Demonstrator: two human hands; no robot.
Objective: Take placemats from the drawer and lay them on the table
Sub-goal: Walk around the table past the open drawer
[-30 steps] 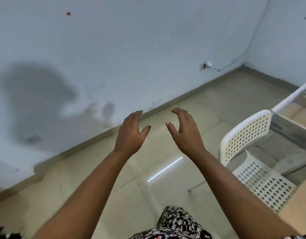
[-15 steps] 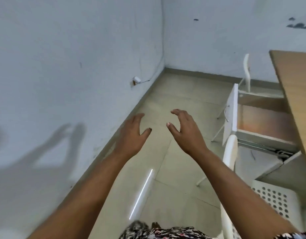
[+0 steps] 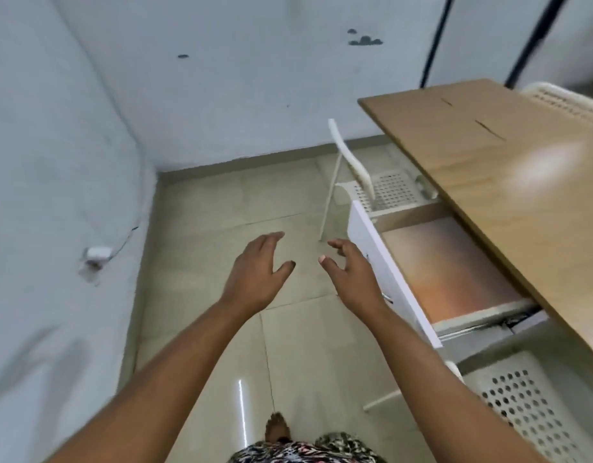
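Note:
A white drawer [image 3: 385, 259] stands pulled out from under the wooden table [image 3: 508, 182] at the right. Inside it lies a flat orange-brown placemat [image 3: 448, 272]. My left hand [image 3: 255, 275] is held out over the floor, fingers apart and empty. My right hand [image 3: 351, 275] is just left of the drawer's white front, fingers spread, holding nothing. Both hands sit apart from the drawer.
A white perforated chair [image 3: 385, 188] stands beyond the drawer, another [image 3: 528, 406] at the lower right under the table edge. A pale wall with a small socket and cable [image 3: 98, 255] runs along the left. Tiled floor [image 3: 215, 215] lies ahead.
The view has swung right, bringing the table and the pulled-out drawer nearer the middle. Both hands stay held out and empty; the right hand is now close to the drawer front.

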